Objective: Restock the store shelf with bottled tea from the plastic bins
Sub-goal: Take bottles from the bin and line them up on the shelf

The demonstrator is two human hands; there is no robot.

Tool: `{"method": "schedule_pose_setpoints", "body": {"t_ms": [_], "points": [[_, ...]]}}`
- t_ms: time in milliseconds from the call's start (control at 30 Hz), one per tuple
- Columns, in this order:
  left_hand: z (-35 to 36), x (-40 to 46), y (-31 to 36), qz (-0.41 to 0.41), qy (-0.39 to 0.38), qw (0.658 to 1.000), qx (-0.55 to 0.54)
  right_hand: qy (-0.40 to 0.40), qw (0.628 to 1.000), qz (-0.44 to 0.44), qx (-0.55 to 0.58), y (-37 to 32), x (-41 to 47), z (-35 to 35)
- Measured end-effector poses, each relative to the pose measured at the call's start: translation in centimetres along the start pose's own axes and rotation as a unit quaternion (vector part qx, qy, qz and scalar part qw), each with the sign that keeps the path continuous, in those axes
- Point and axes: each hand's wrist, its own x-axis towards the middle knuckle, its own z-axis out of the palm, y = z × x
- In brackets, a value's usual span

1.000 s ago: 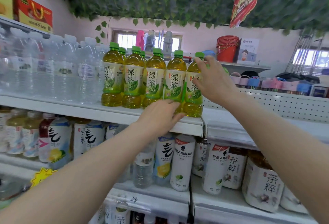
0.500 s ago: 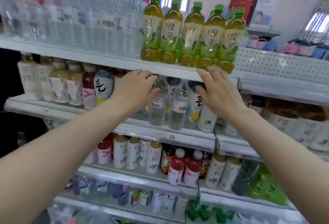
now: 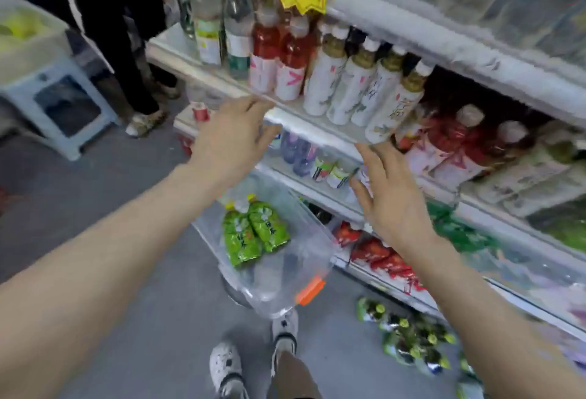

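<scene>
A clear plastic bin (image 3: 295, 275) with an orange latch sits on the floor below my hands. Two green-labelled tea bottles (image 3: 253, 230) lie inside it. My left hand (image 3: 234, 138) hovers above the bin with relaxed fingers, holding nothing. To its right, my right hand (image 3: 390, 198) is spread open and empty in front of the shelf edge (image 3: 317, 119). Both hands are in the air, apart from the bottles. The picture is blurred by motion.
The shelf unit (image 3: 475, 59) on the right carries rows of white, red and clear bottles. Green-capped bottles (image 3: 409, 338) stand on the floor at lower right. A pale stool (image 3: 60, 106) and another person's legs (image 3: 136, 81) are at the left. My shoes (image 3: 253, 357) are below.
My view has swung down from the top shelf of green tea to the floor bin. Both hands have left the upper shelf and dropped, empty.
</scene>
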Motion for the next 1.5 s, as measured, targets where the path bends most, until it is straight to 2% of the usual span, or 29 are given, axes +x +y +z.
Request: {"method": "schedule_pose_setpoints", "body": {"t_ms": [133,300,400,533,667,800,1000,1133,1233,1300,1433,1500], "points": [[8.1,-7.3,-3.5,-0.103,-0.098,0.989,-0.048,-0.07,0.995,-0.001,0.071,-2.1,-2.1,9.4],[16.5,-14.0,-5.6,-0.191,-0.166,0.965,-0.067,-0.158,0.981,0.005,0.113,-2.0,-3.6,20.5],[20.9,-16.1,-6.6,-0.223,-0.207,0.949,-0.079,-0.215,0.969,0.041,0.113,-1.7,-4.1,26.8],[25.3,-15.8,-7.4,-0.27,-0.216,0.934,-0.092,-0.335,0.93,0.094,0.124,-1.9,-3.9,34.6],[28.2,-14.3,-8.0,-0.312,-0.215,0.92,-0.096,-0.375,0.913,0.121,0.102,-2.8,-3.4,40.5],[30.5,-13.7,-8.7,-0.372,-0.251,0.889,-0.087,-0.391,0.907,0.141,0.074,-2.9,-3.2,42.8],[33.8,-13.2,-9.3,-0.473,-0.293,0.823,-0.111,-0.416,0.888,0.186,0.057,-2.1,-5.4,41.7],[35.7,-12.6,-9.8,-0.561,-0.274,0.769,-0.135,-0.446,0.866,0.218,0.063,-1.3,-7.4,40.9],[37.0,-12.8,-10.3,-0.619,-0.255,0.726,-0.159,-0.426,0.864,0.242,0.115,-0.8,-6.9,41.3],[37.6,-13.0,-10.8,-0.64,-0.236,0.71,-0.177,-0.403,0.861,0.27,0.153,-0.5,-6.2,41.9],[37.8,-13.3,-11.3,-0.673,-0.181,0.685,-0.21,-0.42,0.813,0.334,0.227,0.5,-5.5,42.9],[37.9,-13.2,-11.8,-0.694,-0.175,0.657,-0.237,-0.42,0.787,0.366,0.266,0.8,-5.6,43.1]]}}
